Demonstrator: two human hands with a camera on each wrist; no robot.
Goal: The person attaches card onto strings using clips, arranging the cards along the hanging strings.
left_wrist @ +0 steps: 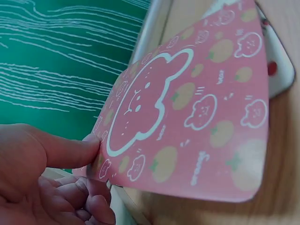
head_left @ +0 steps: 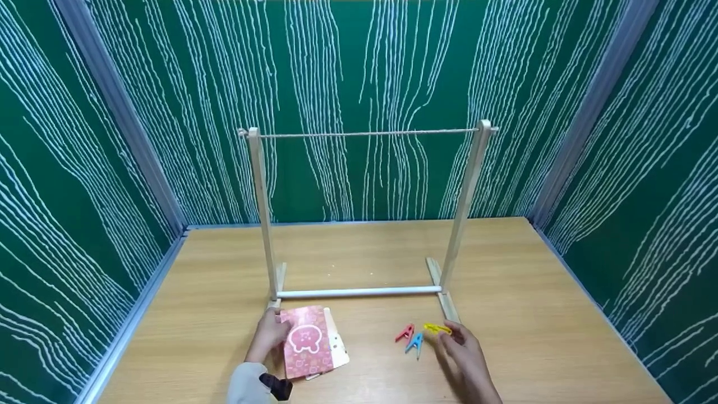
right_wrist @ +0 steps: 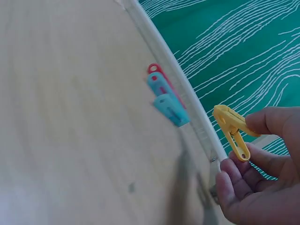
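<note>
My left hand [head_left: 270, 335] pinches a pink card [left_wrist: 187, 112] printed with bears and oranges by its left edge, thumb on top. Behind it, a white card [head_left: 338, 347] with dark and red spots sticks out at the right. In my right hand [head_left: 464, 348] a yellow clothespin [right_wrist: 230, 129] is held between thumb and fingers, its legs spread by the grip. Left of that hand a red clothespin [head_left: 404, 333] and a blue clothespin [head_left: 414, 344] lie close together on the table; in the right wrist view the blue clothespin [right_wrist: 168, 103] overlaps the red one.
A wooden stand with a left post [head_left: 262, 213] and a right post [head_left: 465, 207] rises behind the hands. A cord [head_left: 364, 134] runs between the post tops, and a white bar [head_left: 359, 292] joins them low down. Green walls [head_left: 353, 185] with white lines enclose the wooden table [head_left: 505, 269].
</note>
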